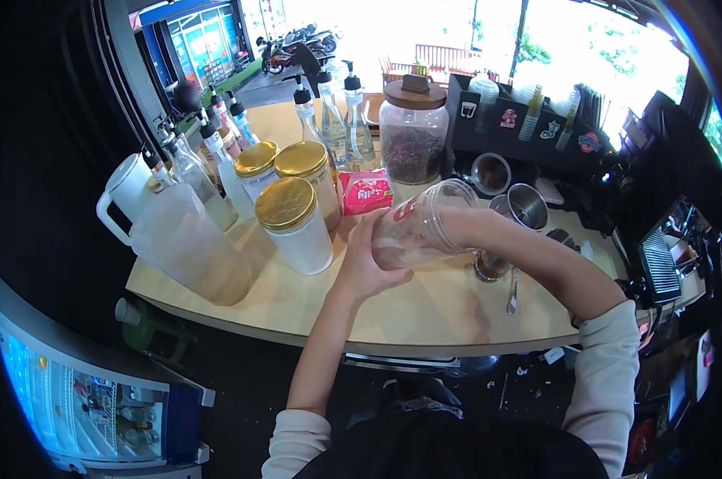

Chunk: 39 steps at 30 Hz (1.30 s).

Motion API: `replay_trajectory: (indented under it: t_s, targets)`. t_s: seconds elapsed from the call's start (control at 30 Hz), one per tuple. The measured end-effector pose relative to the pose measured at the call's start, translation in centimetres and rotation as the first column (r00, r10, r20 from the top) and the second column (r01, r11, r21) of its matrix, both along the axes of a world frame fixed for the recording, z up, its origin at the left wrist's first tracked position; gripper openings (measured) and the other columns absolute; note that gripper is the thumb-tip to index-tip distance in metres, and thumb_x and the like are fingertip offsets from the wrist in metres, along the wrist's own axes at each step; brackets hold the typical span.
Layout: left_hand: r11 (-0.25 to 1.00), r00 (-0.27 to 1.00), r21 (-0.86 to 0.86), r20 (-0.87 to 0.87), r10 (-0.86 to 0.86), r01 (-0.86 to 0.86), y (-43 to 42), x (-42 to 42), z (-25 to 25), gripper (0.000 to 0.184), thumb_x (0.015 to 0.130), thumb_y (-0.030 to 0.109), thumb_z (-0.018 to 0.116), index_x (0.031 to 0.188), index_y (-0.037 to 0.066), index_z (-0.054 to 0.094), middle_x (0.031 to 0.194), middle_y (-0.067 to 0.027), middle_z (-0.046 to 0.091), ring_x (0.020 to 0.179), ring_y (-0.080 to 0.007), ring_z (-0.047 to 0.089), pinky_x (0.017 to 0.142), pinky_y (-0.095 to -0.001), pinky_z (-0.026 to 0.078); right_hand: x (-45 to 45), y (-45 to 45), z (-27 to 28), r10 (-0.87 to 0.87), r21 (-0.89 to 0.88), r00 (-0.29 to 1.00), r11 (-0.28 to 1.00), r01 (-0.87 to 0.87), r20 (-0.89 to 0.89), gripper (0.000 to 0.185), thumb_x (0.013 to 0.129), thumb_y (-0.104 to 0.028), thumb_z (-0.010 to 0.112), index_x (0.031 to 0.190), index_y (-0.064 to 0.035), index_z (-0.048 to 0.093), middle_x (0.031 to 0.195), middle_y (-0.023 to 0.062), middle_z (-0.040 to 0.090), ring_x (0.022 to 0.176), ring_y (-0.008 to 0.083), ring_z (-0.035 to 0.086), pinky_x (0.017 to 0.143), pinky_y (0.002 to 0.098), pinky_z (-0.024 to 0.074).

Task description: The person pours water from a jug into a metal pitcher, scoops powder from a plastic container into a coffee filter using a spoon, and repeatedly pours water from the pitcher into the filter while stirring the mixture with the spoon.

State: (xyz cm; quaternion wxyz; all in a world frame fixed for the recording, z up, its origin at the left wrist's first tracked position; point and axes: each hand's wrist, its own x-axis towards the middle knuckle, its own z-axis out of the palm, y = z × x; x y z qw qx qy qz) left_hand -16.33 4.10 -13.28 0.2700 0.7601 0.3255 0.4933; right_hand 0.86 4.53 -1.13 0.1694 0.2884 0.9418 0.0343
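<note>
My left hand (367, 259) is wrapped round the lower end of a large clear plastic jar (406, 234) with a red label. It holds the jar tilted over the counter, its mouth toward the right. My right hand (450, 228) reaches in through that mouth up to the wrist; its fingers are blurred behind the plastic, and what they touch cannot be made out. A pink packet (366, 192) lies just behind my left hand. Right of the jar stand a metal cup (525, 206) and a glass (491, 267), with a spoon (513, 297) beside them.
Gold-lidded jars (295, 227), a frosted pitcher (193, 247) and several pump bottles (353, 120) crowd the left and back. Behind stands a wooden-lidded jar (414, 132) of dark contents, next to a black cup organizer (521, 120). The counter's front edge (425, 349) curves before me.
</note>
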Motion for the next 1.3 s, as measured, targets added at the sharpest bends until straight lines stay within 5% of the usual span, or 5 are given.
replay_trajectory:
  t_s: [0.43, 0.53, 0.63, 0.73, 1.3]
  targets:
    - [1.000, 1.000, 0.027, -0.018, 0.009, -0.008, 0.0, 0.0, 0.0, 0.098, 0.047, 0.022, 0.082, 0.133, 0.014, 0.036, 0.125, -0.0129, 0.048, 0.117, -0.0346, 0.044, 0.100, -0.0466, 0.035, 1.4, 0.9, -1.1, -0.201, -0.342, 0.940, 0.935, 0.099, -0.277, 0.029, 0.080, -0.018, 0.062, 0.109, -0.0127, 0.062, 0.107, -0.0030, 0.061, 0.099, 0.0101, 0.056, 0.094, 0.0255, 0.0411]
    - [1.000, 1.000, 0.019, -0.002, 0.009, -0.008, 0.0, 0.0, -0.2, 0.098, 0.048, 0.022, 0.082, 0.133, 0.013, 0.035, 0.125, -0.0132, 0.048, 0.117, -0.0344, 0.044, 0.100, -0.0469, 0.035, 1.2, 0.7, -1.0, 0.183, 0.030, 0.954, 0.983, -0.181, -0.237, 0.029, 0.078, -0.018, 0.064, 0.106, -0.0116, 0.063, 0.105, -0.0009, 0.062, 0.098, 0.0122, 0.056, 0.092, 0.0270, 0.0420]
    - [1.000, 1.000, 0.030, 0.001, 0.010, -0.010, 0.0, 0.1, -0.1, 0.097, 0.048, 0.022, 0.082, 0.133, 0.013, 0.036, 0.125, -0.0136, 0.048, 0.118, -0.0344, 0.044, 0.100, -0.0469, 0.035, 0.9, 0.2, -0.4, -0.065, -0.117, 0.986, 0.992, 0.048, -0.152, 0.027, 0.078, -0.018, 0.064, 0.103, -0.0106, 0.063, 0.102, 0.0016, 0.061, 0.096, 0.0142, 0.057, 0.090, 0.0293, 0.0429]
    - [1.000, 1.000, 0.022, -0.011, 0.013, -0.013, -0.3, 0.1, 0.2, 0.097, 0.048, 0.022, 0.082, 0.133, 0.013, 0.036, 0.125, -0.0135, 0.048, 0.118, -0.0344, 0.044, 0.100, -0.0468, 0.035, 1.6, 0.5, -0.9, 0.217, 0.051, 0.942, 0.976, -0.211, -0.256, 0.024, 0.078, -0.017, 0.063, 0.100, -0.0093, 0.064, 0.099, 0.0035, 0.061, 0.093, 0.0172, 0.058, 0.086, 0.0314, 0.0444]
    - [1.000, 1.000, -0.002, 0.020, 0.009, -0.009, -0.3, 0.4, 0.0, 0.096, 0.048, 0.020, 0.082, 0.133, 0.013, 0.036, 0.126, -0.0134, 0.048, 0.119, -0.0330, 0.044, 0.100, -0.0457, 0.036, 2.5, -0.7, 1.3, -0.146, -0.251, 0.884, 0.967, 0.034, -0.444, 0.013, 0.082, -0.014, 0.063, 0.086, -0.0016, 0.062, 0.085, 0.0130, 0.062, 0.073, 0.0272, 0.058, 0.071, 0.0372, 0.0468]
